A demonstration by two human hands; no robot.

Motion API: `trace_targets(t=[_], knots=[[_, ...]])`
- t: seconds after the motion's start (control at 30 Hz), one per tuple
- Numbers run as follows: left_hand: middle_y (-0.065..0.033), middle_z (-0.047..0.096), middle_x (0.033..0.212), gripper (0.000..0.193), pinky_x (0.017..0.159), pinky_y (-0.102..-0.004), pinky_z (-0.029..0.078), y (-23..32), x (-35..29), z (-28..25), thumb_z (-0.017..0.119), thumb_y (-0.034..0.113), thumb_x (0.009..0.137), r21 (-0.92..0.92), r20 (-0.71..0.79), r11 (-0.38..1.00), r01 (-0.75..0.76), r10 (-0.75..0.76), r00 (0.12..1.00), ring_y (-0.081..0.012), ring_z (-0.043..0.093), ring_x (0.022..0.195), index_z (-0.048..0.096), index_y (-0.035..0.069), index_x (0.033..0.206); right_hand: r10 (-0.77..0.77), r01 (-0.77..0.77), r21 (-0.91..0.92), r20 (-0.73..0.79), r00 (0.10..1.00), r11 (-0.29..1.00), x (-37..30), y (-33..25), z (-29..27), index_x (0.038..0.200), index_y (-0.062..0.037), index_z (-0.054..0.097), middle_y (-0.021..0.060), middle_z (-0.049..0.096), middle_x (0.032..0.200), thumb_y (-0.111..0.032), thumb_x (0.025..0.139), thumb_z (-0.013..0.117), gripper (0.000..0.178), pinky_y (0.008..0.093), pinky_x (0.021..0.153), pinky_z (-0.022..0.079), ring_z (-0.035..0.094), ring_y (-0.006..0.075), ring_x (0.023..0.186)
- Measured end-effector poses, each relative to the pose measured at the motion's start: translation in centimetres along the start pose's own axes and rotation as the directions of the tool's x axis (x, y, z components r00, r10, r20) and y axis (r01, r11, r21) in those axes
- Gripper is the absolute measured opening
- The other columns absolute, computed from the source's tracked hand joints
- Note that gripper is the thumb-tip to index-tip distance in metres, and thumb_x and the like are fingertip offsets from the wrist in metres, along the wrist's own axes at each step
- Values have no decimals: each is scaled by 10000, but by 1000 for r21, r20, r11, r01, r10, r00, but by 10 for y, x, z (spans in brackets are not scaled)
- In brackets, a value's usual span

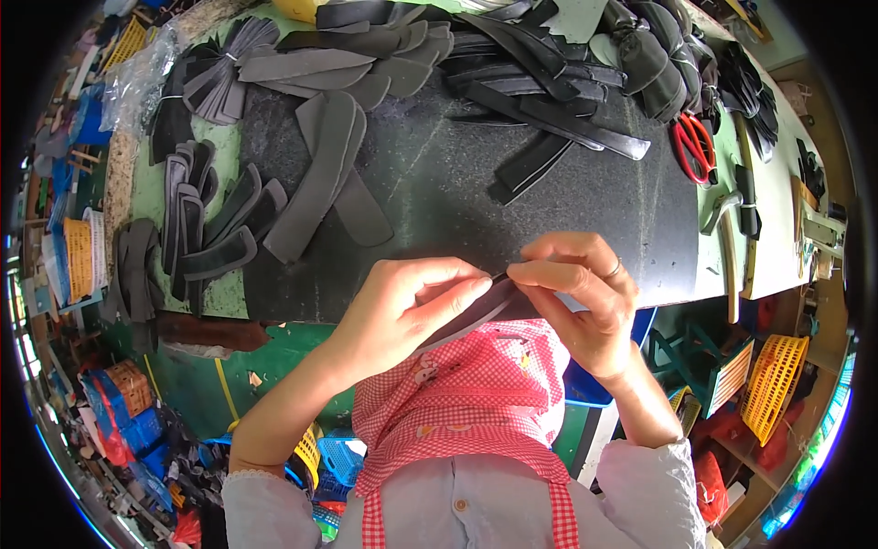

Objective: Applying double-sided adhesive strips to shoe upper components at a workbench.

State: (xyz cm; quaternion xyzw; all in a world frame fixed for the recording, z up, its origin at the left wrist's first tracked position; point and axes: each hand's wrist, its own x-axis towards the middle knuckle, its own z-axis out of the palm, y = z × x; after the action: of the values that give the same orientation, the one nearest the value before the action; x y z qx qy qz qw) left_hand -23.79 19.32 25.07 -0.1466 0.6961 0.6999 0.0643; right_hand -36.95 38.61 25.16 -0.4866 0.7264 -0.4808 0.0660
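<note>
Between my hands, just off the near table edge, is a thin curved dark grey strip, its inner edge lighter. My left hand pinches it between thumb and forefinger. The fingertips of my right hand close on the strip's other end, close to the left fingertips; a ring shows on one finger. The fingers partly cover the strip, so its full shape is hidden. Beyond my left hand, long grey rounded pieces lie crossed on the black work mat. Black strips are piled beyond my right hand.
Red-handled scissors and a hammer lie at the table's right. Edged grey pieces and a tied fan-shaped bundle sit on the left. Black bundles lie far right. A yellow basket stands beyond the table, right.
</note>
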Motion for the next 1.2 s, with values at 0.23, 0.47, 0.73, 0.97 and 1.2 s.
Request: trace_targets(t=[0.23, 0.47, 0.73, 0.97, 1.2], knots=[[-98, 735, 848, 160, 685, -275, 531, -2, 5, -12, 682, 118, 1010, 307, -165, 951, -13, 66, 984, -98, 683, 747, 718, -31, 1053, -197, 207, -63, 131, 972, 976, 7, -19, 4, 972, -63, 771, 74, 734, 1014, -79, 678, 818, 298, 387, 828, 594, 702, 271, 998], [-116, 705, 1008, 211, 761, -360, 538, -5, 24, -28, 727, 142, 954, 671, -272, 720, -175, 458, 846, -285, 694, 874, 726, 72, 1154, 88, -111, 146, 152, 984, 983, 12, -35, 10, 963, -31, 729, 83, 758, 968, 8, 816, 820, 177, 337, 773, 610, 754, 205, 855], [-155, 586, 1293, 533, 1001, -452, 515, -36, -65, 5, 782, 162, 848, 771, -92, 590, -240, 477, 874, -335, 611, 1180, 658, 23, 1348, 499, -537, 217, 208, 841, 815, 39, 12, 22, 1095, -1, 631, 41, 694, 944, 26, 898, 772, 244, 243, 786, 591, 708, 86, 881], [-160, 527, 1393, 660, 1114, -523, 473, -77, -69, 12, 804, 229, 846, 868, -45, 443, -226, 523, 851, -369, 545, 1311, 589, -6, 1424, 618, -699, 153, 365, 696, 698, 45, 17, 10, 1051, -8, 618, 37, 685, 905, -16, 896, 791, 231, 245, 752, 576, 680, 82, 825], [-104, 534, 1332, 610, 1062, -458, 469, -70, -62, 16, 771, 270, 877, 938, -67, 322, -128, 531, 844, -299, 532, 1221, 625, 60, 1430, 506, -463, -207, 278, 817, 862, 44, 4, 16, 958, -47, 596, 82, 671, 866, -32, 826, 812, 254, 323, 701, 562, 698, 218, 783]])
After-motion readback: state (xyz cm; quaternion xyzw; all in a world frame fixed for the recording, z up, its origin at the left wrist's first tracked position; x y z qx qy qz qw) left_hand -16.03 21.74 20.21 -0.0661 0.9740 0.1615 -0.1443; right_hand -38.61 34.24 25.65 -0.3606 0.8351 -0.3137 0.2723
